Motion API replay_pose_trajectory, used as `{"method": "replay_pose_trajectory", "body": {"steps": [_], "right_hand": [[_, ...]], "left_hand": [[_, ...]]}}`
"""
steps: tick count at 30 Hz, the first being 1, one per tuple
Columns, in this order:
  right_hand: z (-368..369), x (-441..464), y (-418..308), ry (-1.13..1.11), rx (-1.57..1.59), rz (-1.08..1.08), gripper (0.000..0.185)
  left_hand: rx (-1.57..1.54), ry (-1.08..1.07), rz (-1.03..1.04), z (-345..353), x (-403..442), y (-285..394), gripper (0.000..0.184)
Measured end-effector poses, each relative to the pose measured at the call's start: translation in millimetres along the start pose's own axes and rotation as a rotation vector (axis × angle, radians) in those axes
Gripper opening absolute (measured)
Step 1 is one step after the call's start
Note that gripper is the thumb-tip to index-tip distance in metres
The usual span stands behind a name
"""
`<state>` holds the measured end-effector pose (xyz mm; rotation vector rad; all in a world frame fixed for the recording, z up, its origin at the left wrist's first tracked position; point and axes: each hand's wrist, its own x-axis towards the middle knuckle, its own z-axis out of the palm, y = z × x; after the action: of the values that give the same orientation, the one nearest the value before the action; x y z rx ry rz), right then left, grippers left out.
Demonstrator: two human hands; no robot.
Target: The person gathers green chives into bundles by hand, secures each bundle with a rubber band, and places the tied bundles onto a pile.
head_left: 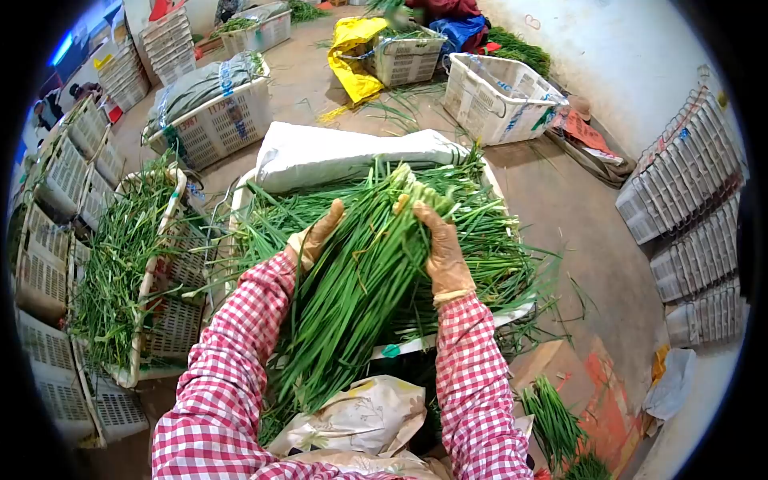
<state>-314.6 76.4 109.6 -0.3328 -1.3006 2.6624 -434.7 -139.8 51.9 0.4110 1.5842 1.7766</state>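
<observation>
A large bunch of long green stalks lies between my two gloved hands, its pale ends up and its leaf tips hanging toward my lap. My left hand is at the bunch's left side, thumb up, its fingers hidden behind the leaves. Near the pale ends, my right hand is closed round the right side of the bunch. Beneath the hands, more stalks fill a white crate, with a rolled white sack along its far edge.
To the left stands a crate heaped with loose greens. Stacked crates line the right wall. A bundle lies on cardboard at lower right. Beyond are a covered crate, an open white crate and another person in dark red.
</observation>
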Motion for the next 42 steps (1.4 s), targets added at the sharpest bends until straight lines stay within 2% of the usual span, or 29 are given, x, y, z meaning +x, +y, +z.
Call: {"method": "replay_pose_trajectory", "body": {"steps": [3,4,5,6,7,9,10,11,13,14,15,17,19,21,23,25,26,27,28,30,31,33,35,36,37,38,39,41,42], "right_hand": [[0.1,-16.6,-3.9,-0.087,0.308,-0.05,0.044],[-6.9,-12.7,0.7,-0.168,0.365,-0.118,0.054],[-6.1,-17.7,-7.3,-0.195,0.292,-0.185,0.059],[-7.6,-23.1,-15.4,-0.174,0.262,-0.2,0.056],[-9.1,-28.0,-24.3,-0.152,0.236,-0.209,0.053],[-7.2,-37.6,-49.6,0.109,0.033,-0.192,0.049],[-15.0,-34.3,-55.6,0.139,-0.247,-0.27,0.048],[-33.6,-20.3,-64.3,0.165,-0.335,-0.238,0.047],[-78.4,21.8,-68.5,0.213,-0.317,-0.058,0.044],[-89.7,38.9,-51.1,0.419,-0.605,-0.266,0.055],[-82.5,29.5,-51.7,0.473,-0.874,-0.191,0.075],[-74.3,35.1,-36.6,0.616,-1.111,-0.103,0.105],[-16.2,4.1,-45.3,0.362,-1.24,-0.273,0.105],[40.3,-23.1,-58.8,-0.173,-0.9,-0.142,0.105],[88.1,-46.5,-70.6,-0.553,-0.782,-0.007,0.107],[119.8,-59.5,-73.6,-0.665,-1.068,-0.331,0.109],[135.1,-70.7,-79.0,-0.661,-1.055,-0.413,0.111],[151.4,-87.7,-91.6,-0.693,-0.953,-0.283,0.116],[156.1,-100.8,-99.4,-0.577,-1.047,-0.344,0.117],[151.5,-129.3,-112.0,-0.198,-1.409,-0.598,0.096],[138.9,-142.1,-115.7,-0.154,-1.472,-0.719,0.093],[113.3,-169.8,-123.1,-0.044,-1.523,-0.863,0.089],[84.4,-195.5,-130.8,0.028,-1.435,-0.929,0.087],[75.8,-210.0,-140.1,0.043,-1.459,-0.94,0.087],[67.9,-225.5,-150.1,0.153,-1.6,-0.809,0.08],[60.9,-239.9,-162.8,0.272,-1.728,-0.667,0.073],[51.7,-251.3,-182.6,0.301,-1.747,-0.67,0.073],[38.7,-267.2,-219.6,0.273,-2.108,-1.087,0.062],[51.5,-276.8,-233.5,0.345,-2.293,-0.999,0.06]], "left_hand": [[-0.515,-0.212,-0.135,30.3,-18.0,27.3,0.094],[-0.591,-0.289,0.014,37.4,-8.3,24.7,0.096],[-0.663,-0.362,0.169,38.5,1.4,19.2,0.097],[-0.782,-0.501,0.196,33.6,2.3,15.2,0.098],[-0.816,-0.453,0.251,31.3,2.3,9.3,0.098],[-0.858,-0.43,0.38,15.1,0.6,6.1,0.107],[-0.918,-0.688,0.498,6.6,6.7,7.9,0.108],[-0.931,-0.714,0.499,-1.2,-0.1,17.2,0.107],[-1.049,-0.599,0.435,-20.4,-18.4,16.6,0.108],[-1.052,-0.603,0.427,-24.0,-26.9,21.9,0.108],[-0.956,-0.515,0.455,-25.8,-34.8,33.6,0.102],[-0.87,-0.434,0.486,-34.2,-49.5,60.8,0.097],[-0.54,-0.321,0.489,-43.4,-60.2,94.0,0.077],[-0.304,0.022,0.597,-21.0,-74.4,141.6,0.073],[-0.224,0.053,0.591,24.8,-100.8,195.7,0.07],[-0.173,-0.202,0.615,37.0,-107.6,228.6,0.063],[-0.189,-0.067,0.737,59.6,-115.3,241.6,0.059],[-0.206,0.067,0.859,86.1,-119.7,254.6,0.055],[-0.325,-0.054,0.922,102.7,-125.1,261.3,0.05],[-0.444,-0.236,1.032,126.0,-133.4,268.7,0.045],[-0.447,-0.285,1.092,133.6,-135.0,267.8,0.043],[-0.124,0.146,1.53,129.8,-111.4,246.9,0.049],[-0.718,-0.051,0.965,170.9,-129.2,222.5,0.054],[-0.853,-0.083,0.974,186.6,-126.8,208.7,0.05],[-1.064,-0.214,0.889,197.4,-122.0,194.3,0.046],[-1.281,-0.328,0.788,208.3,-117.1,180.1,0.043],[-1.551,-0.537,0.571,217.8,-111.4,165.4,0.04],[-1.487,-0.428,0.5,242.1,-108.7,128.1,0.056],[-1.451,-0.444,0.418,252.3,-119.9,118.0,0.062]]}}
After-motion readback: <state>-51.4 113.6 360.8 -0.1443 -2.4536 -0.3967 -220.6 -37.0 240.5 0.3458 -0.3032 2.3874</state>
